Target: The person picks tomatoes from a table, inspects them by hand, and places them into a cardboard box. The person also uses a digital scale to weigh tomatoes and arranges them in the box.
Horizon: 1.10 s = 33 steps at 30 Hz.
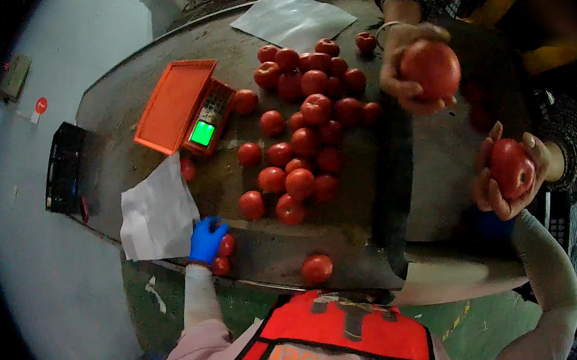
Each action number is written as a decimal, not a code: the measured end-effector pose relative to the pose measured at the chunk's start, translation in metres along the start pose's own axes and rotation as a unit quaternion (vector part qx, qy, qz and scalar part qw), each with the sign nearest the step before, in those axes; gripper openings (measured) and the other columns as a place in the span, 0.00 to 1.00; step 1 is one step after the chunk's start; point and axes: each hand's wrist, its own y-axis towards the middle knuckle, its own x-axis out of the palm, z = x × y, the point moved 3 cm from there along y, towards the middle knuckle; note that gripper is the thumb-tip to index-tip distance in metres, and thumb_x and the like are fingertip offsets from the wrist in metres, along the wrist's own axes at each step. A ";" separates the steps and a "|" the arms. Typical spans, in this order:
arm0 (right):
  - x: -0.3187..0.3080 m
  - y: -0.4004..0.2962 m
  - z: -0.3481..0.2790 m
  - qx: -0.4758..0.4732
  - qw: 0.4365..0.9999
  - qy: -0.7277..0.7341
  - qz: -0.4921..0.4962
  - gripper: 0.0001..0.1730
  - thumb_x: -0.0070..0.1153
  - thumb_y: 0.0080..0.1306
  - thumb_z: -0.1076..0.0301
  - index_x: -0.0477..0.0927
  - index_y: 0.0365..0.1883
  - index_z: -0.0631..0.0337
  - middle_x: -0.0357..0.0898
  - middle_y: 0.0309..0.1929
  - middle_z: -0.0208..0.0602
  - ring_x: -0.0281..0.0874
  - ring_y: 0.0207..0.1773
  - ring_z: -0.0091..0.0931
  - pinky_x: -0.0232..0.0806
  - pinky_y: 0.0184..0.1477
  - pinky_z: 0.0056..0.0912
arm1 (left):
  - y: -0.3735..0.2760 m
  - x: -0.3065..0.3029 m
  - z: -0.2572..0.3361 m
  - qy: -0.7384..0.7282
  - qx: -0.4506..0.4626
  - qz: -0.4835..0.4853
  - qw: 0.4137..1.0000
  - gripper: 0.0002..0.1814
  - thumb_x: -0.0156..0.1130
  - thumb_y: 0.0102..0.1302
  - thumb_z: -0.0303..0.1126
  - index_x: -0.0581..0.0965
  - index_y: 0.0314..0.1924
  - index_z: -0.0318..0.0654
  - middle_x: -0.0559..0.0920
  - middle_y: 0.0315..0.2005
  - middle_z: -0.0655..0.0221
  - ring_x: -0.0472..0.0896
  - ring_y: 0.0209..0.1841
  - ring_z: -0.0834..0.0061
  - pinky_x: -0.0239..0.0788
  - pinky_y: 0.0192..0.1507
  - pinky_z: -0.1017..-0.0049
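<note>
My left hand [207,240], in a blue glove, is palm down near the table's front edge. It lies between a white sheet [157,215] and two tomatoes [226,245], touching or nearly touching both; what is under the palm is hidden. My right arm reaches out to the far right. Only a dark blue patch of my right hand [490,226] shows in shadow, below a co-worker's hand, so its fingers cannot be made out. A single tomato [316,269] sits at the front edge, and a large group of tomatoes [300,183] spreads over the table's middle.
An orange scale [175,106] with a lit green display stands on the left. Across the table, a co-worker's hands [402,87] each hold a tomato [431,70]. Another white sheet [295,20] lies at the far edge. A black crate [63,168] stands at the left end.
</note>
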 end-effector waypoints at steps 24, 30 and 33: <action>-0.095 -0.003 -0.077 0.553 -0.131 0.641 -0.516 0.20 0.65 0.43 0.74 0.73 0.36 0.67 0.75 0.35 0.34 0.75 0.40 0.24 0.71 0.46 0.27 | 0.227 0.002 -0.013 -0.073 0.062 0.029 0.995 0.28 0.64 0.61 0.47 0.74 0.53 0.33 0.79 0.46 0.61 0.76 0.46 0.69 0.69 0.50 0.69; -0.087 -0.021 -0.070 0.604 -0.078 0.483 -0.629 0.12 0.55 0.54 0.68 0.74 0.35 0.64 0.76 0.37 0.37 0.76 0.40 0.27 0.72 0.42 0.29 | 0.154 0.028 0.090 -0.237 0.096 -0.013 0.967 0.36 0.54 0.69 0.49 0.60 0.67 0.30 0.64 0.65 0.55 0.63 0.67 0.63 0.52 0.68 0.67; -0.099 -0.035 -0.079 0.636 -0.054 0.462 -0.616 0.04 0.55 0.49 0.67 0.76 0.23 0.56 0.75 0.38 0.33 0.70 0.48 0.31 0.69 0.49 0.33 | 0.147 0.021 0.105 -0.188 0.175 0.021 0.966 0.35 0.54 0.70 0.46 0.60 0.67 0.29 0.64 0.65 0.55 0.65 0.65 0.63 0.54 0.67 0.67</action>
